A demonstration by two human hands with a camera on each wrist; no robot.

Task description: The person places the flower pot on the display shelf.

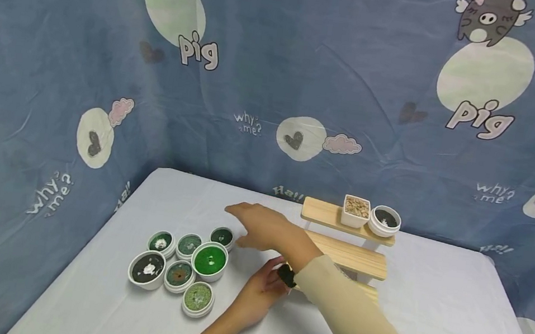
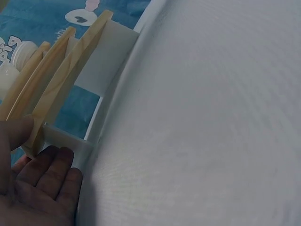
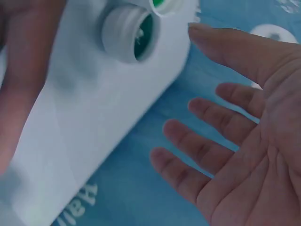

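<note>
My left hand (image 1: 258,293) holds the left end of a three-tier wooden stand (image 1: 347,255) with pale side panels. In the left wrist view, my thumb (image 2: 19,132) lies on the lowest board and the fingers are under its end. My right hand (image 1: 261,228) reaches across above the left arm, fingers extended and palm bare in the right wrist view. Just left of its fingertips stands a small white jar of dark green contents (image 1: 222,235). Beside that is a larger white cup with bright green contents (image 1: 210,261).
Several more white jars stand at the left, among them a dark-filled cup (image 1: 147,269) and a pale green one (image 1: 198,299). The stand's top board bears a square white dish of tan bits (image 1: 355,212) and a round dark-filled jar (image 1: 384,222). Blue patterned cloth (image 1: 259,75) hangs behind.
</note>
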